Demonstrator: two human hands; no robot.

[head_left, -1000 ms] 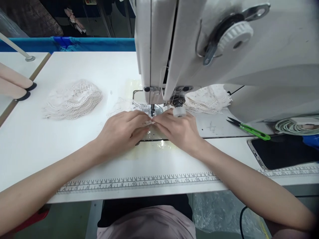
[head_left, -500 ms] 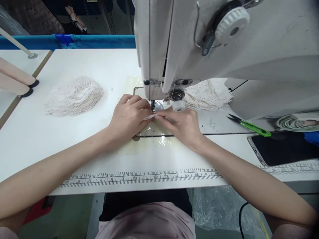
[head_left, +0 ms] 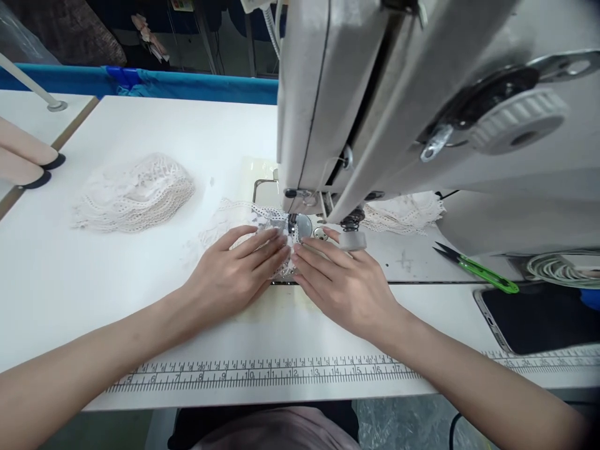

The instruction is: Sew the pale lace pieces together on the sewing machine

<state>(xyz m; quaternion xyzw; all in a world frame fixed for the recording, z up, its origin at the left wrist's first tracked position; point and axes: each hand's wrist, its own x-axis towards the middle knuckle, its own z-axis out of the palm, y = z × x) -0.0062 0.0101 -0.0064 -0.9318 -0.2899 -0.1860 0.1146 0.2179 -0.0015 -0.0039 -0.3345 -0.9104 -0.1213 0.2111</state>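
Observation:
A white sewing machine (head_left: 422, 106) fills the upper right. Under its needle (head_left: 291, 224) lies a piece of white lace (head_left: 234, 215). My left hand (head_left: 232, 275) lies flat on the lace just left of the needle, fingers stretched out and close together. My right hand (head_left: 342, 281) lies flat to the right of it, fingers stretched toward the needle, with the fingertips of both hands nearly meeting on the lace.
A pile of white lace pieces (head_left: 134, 194) sits at the left, another lace pile (head_left: 405, 212) behind the machine. Green thread snips (head_left: 478, 269) and a black phone (head_left: 539, 315) lie at the right. A printed ruler (head_left: 262, 374) runs along the table's front edge.
Both hands went from a pinched hold at the needle to lying flat on the lace, a little nearer me. The camera shifted, so the machine looks closer.

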